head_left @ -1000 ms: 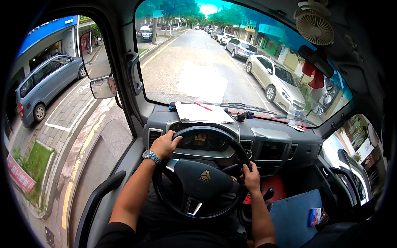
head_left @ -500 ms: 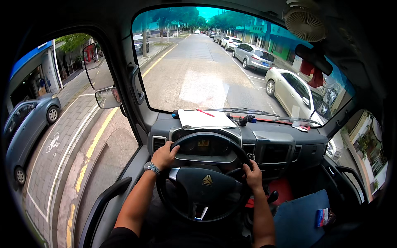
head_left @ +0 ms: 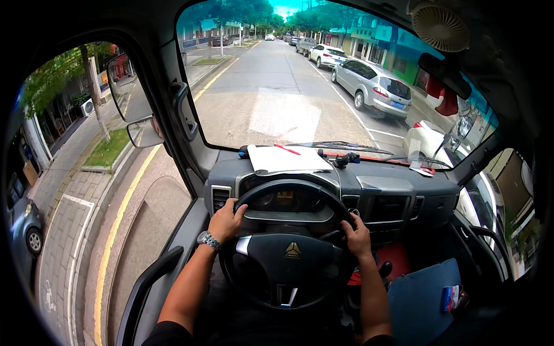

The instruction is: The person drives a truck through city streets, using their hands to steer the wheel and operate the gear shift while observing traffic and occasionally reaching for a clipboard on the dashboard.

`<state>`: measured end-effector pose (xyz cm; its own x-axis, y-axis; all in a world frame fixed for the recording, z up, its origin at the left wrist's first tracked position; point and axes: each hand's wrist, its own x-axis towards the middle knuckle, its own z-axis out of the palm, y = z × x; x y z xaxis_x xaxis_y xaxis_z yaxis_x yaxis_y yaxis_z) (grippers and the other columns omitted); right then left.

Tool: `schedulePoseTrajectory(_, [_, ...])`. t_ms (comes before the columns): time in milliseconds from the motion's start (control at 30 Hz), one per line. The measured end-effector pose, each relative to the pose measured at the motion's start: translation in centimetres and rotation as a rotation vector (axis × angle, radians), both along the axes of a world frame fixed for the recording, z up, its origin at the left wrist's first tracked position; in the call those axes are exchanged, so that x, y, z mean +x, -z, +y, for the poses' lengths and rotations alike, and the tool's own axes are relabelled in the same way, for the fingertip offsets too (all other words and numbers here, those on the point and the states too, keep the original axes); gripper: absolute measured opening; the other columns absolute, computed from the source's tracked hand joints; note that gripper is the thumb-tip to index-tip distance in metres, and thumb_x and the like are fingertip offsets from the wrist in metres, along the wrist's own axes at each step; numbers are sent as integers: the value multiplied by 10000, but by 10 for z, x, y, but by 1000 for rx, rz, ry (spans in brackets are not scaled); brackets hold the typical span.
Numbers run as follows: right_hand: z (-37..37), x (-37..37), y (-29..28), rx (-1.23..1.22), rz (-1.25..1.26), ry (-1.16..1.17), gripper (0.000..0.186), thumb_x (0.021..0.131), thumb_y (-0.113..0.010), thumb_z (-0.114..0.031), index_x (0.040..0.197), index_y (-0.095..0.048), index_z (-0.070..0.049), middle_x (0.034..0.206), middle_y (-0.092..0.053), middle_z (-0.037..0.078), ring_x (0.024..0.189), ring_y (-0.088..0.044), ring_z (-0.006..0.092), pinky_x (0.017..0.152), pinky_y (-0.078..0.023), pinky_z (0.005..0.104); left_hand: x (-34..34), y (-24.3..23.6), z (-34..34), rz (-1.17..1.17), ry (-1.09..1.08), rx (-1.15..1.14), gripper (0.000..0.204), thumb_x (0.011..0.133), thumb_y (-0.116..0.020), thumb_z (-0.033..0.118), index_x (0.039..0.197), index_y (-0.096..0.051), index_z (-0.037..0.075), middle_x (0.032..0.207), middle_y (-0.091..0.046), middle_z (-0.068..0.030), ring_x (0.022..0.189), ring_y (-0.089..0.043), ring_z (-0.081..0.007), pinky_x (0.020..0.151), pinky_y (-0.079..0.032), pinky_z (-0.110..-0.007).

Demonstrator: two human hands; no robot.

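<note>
A black steering wheel [head_left: 287, 185] with a gold emblem on its hub fills the lower middle of the head view. On its upper left rim, my left hand [head_left: 226, 221] is closed with the thumb along the rim; a metal watch [head_left: 208, 240] sits on that wrist. My right hand [head_left: 356, 236] grips the rim at the right. Behind the wheel is the instrument panel [head_left: 284, 199]. An open white notepad [head_left: 288, 160] with a red pen [head_left: 287, 149] lies on the dashboard above it.
Ahead runs a road [head_left: 271, 86], with a silver car [head_left: 372, 86] and other cars parked along its right side. A yellow line [head_left: 118, 222] and kerb pass on the left. A gear lever [head_left: 385, 269] and blue seat [head_left: 424, 300] are at my right.
The truck has moved forward: the silver car looms larger, the white car slides rearward on the right, and the blue-grey car falls back on the left. Both hands stay on the wheel.
</note>
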<state>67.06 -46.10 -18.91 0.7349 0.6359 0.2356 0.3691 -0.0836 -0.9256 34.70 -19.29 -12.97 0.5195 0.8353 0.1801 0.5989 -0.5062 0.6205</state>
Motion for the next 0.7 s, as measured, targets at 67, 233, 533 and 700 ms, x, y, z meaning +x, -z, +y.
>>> schedulePoseTrajectory(67, [-3, 7, 3, 7, -20, -11, 473, 1012, -755, -319, 1366, -658, -21, 821, -725, 45, 616, -673, 124, 587, -535, 302, 4, 3, -4, -23, 4, 21, 526, 1067, -571, 516, 1330, -606, 62, 1064, -751, -283, 1026, -713, -485, 884, -561, -548])
schedulePoseTrajectory(233, [-2, 10, 5, 48, 2, -16, 466, 1014, -753, -315, 1366, -663, -22, 822, -710, 34, 623, -662, 118, 591, -528, 286, 5, 11, -5, -60, -7, 50, 526, 1067, -572, 524, 1321, -612, 65, 1068, -752, -280, 1022, -713, -482, 871, -560, -551])
schedulePoseTrajectory(533, [-2, 6, 9, 69, -9, -17, 479, 1012, -757, -315, 1380, -664, -23, 832, -726, 50, 626, -668, 123, 596, -530, 290, 3, 12, -5, -65, 7, 85, 510, 1071, -559, 529, 1294, -617, 75, 1046, -758, -262, 1004, -718, -479, 862, -557, -564])
schedulePoseTrajectory(700, [0, -2, -8, 29, -21, -6, 487, 1008, -762, -332, 1374, -668, -25, 810, -720, 45, 619, -670, 124, 589, -529, 291, -1, 14, -4, -55, -19, 67, 524, 1073, -555, 531, 1314, -606, 69, 1095, -755, -264, 1031, -715, -477, 881, -556, -559])
